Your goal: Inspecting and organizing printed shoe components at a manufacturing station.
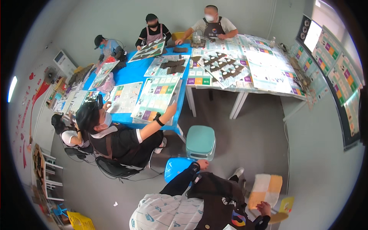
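The right hand [263, 209] pinches a checked cloth [265, 190] hanging low above the floor [306, 153]; a firm corner hold would keep it spread. The left hand [202, 164], fingers curled and empty, rests by the blue stool [175, 167].

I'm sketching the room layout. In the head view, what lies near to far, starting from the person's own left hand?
left hand → teal stool → blue table → grey wall
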### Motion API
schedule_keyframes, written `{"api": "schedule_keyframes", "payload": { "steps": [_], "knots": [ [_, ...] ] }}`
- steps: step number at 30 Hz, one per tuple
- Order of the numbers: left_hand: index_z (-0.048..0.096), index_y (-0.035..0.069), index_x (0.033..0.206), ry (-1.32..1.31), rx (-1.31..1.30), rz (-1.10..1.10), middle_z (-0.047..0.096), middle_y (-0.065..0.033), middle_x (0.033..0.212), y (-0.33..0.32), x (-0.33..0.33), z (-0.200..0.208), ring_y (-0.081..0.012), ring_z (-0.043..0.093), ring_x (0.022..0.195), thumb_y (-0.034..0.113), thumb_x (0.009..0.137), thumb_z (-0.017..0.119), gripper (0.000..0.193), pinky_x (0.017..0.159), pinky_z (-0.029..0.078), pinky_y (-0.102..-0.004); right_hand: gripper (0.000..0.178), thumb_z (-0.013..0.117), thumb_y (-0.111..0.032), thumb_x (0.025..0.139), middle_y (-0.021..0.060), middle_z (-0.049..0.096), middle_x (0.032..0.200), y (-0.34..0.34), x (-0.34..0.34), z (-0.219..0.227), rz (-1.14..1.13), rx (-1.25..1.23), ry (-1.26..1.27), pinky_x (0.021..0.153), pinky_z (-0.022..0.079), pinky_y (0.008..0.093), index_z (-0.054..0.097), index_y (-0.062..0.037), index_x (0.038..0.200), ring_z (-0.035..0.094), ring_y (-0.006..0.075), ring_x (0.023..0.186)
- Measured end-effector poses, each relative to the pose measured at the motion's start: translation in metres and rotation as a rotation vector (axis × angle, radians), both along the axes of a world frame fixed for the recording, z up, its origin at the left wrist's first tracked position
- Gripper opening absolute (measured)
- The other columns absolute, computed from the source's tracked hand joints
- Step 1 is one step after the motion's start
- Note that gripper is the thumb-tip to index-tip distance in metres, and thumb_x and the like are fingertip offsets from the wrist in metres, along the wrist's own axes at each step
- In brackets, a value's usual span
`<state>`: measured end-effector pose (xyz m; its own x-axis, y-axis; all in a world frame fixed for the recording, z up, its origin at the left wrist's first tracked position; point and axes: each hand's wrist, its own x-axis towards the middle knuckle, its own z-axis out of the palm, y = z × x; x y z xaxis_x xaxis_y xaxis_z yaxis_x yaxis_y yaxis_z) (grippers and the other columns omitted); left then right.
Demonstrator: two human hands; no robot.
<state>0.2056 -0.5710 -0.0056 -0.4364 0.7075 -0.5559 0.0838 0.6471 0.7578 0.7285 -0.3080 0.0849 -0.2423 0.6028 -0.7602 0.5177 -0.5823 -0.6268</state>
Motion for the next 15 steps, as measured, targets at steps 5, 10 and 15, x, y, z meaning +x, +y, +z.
{"api": "schedule_keyframes", "payload": {
  "steps": [5,10,15],
  "knots": [
    [0.064,0.005,0.08,-0.145,-0.091,0.202,0.067,-0.0036,0.07,0.069,-0.037,0.007,-0.0164,0.064,0.059,0.026,0.086,0.052,0.025,0.06,0.052,-0.0334,0.019,0.054,-0.014,0.09,0.0108,0.066,0.076,0.174,-0.12,0.019,0.247,0.168,0.035,0.05,0.05,0.0281,0.057,-0.0005,0.104,0.065,0.0193,0.062],
    [0.061,0.005,0.105,-0.001,0.059,0.29,0.068,-0.0064,0.078,0.153,-0.075,0.041,-0.0144,0.064,0.063,0.033,0.093,0.053,0.032,0.061,0.05,-0.0294,0.014,0.054,-0.013,0.09,0.0067,0.063,0.077,0.312,-0.233,0.052,0.499,0.281,-0.014,0.053,0.049,0.0264,0.058,-0.0035,0.099,0.063,0.0155,0.065],
    [0.057,0.004,0.107,-0.265,0.187,0.574,0.066,-0.0062,0.082,0.196,-0.102,0.035,-0.0133,0.061,0.06,0.02,0.089,0.056,0.025,0.054,0.048,-0.0265,0.016,0.052,-0.011,0.09,0.0062,0.064,0.078,0.375,-0.347,0.09,0.686,0.338,0.03,0.055,0.048,0.025,0.059,-0.0009,0.1,0.062,0.0133,0.065]
  ]
}}
